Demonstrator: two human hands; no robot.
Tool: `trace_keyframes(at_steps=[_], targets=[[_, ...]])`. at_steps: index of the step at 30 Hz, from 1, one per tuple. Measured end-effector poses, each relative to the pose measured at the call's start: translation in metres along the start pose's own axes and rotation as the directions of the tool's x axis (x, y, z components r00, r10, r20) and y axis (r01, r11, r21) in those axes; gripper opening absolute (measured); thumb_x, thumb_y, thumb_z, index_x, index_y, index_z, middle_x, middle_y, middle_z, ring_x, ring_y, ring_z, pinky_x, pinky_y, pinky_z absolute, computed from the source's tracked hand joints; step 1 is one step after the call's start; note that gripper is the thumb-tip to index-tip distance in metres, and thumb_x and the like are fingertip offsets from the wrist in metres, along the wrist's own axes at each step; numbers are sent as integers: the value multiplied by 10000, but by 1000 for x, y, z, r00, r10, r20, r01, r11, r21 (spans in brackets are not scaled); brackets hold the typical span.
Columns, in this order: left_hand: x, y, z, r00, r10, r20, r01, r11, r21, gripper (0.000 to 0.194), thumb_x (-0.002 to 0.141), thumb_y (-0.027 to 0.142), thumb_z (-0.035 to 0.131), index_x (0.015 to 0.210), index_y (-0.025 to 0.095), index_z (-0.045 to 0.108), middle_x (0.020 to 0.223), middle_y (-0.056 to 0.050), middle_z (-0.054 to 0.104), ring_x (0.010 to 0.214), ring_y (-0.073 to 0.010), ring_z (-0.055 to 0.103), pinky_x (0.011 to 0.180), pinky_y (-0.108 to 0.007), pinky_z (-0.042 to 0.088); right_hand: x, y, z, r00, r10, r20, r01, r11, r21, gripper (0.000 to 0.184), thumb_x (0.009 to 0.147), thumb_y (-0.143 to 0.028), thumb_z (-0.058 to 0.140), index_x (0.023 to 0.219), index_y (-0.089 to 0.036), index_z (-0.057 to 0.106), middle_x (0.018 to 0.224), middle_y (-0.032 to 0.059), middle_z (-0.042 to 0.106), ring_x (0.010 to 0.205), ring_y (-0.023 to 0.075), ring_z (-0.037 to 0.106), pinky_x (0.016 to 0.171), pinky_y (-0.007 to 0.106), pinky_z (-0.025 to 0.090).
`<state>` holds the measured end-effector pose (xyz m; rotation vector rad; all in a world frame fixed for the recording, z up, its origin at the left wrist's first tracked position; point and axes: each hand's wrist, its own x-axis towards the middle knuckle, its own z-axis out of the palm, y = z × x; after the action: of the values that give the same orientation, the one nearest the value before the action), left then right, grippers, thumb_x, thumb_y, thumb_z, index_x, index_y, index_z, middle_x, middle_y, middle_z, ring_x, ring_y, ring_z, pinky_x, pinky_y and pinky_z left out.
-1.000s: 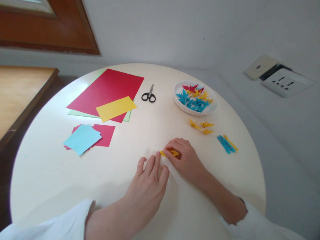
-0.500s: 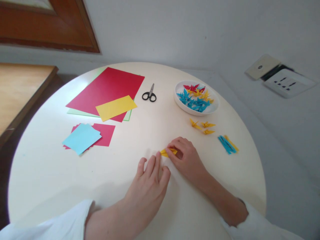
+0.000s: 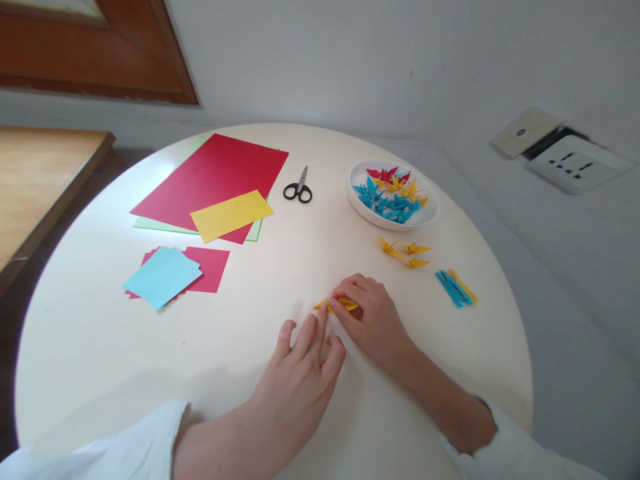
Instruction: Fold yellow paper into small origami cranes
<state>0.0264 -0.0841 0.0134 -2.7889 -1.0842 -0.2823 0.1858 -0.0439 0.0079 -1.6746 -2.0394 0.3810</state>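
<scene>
Head view: near the middle of the round counter, the right hand's fingers pinch a folded yellow paper; the left hand's fingers, slightly spread, press its left tip. Scissors lie toward the far edge.

smooth matt yellow folded paper

I can't read any words or numbers from here. On the wall, the white plastic socket plate has little dark marks, but they look like plug holes and not letters. The flat beige switch plate beside it has one small dark spot, too tiny for me to make out.
</scene>
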Motion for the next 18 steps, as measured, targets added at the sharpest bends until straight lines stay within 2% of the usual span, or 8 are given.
trace_keyframes(at_steps=[6,12,18], targets=[[-1,0,4,1000,26,2,-26,1000,2,284,761,142,420,1014,143,551,1213,-179,576,1154,-291,491,879,-455,357,1,-1,-2,999,11,40,-12,1000,28,114,793,-157,545,685,-189,561,794,26,608,761,178,543,716,325,364],[0,-1,8,997,71,17,-72,997,20,275,777,190,435,1021,114,536,1240,-224,541,1195,-311,468,1000,-498,246,2,0,-1,1000,5,17,-6,996,84,66,775,-166,582,720,-187,551,748,11,609,737,167,555,703,313,367],[2,-1,6,997,75,-12,-75,997,17,264,775,186,436,1010,112,531,1213,-228,562,1179,-325,491,969,-501,304,1,0,-2,999,17,47,-20,997,78,132,786,-166,575,665,-183,527,735,19,597,750,174,556,708,320,368]])
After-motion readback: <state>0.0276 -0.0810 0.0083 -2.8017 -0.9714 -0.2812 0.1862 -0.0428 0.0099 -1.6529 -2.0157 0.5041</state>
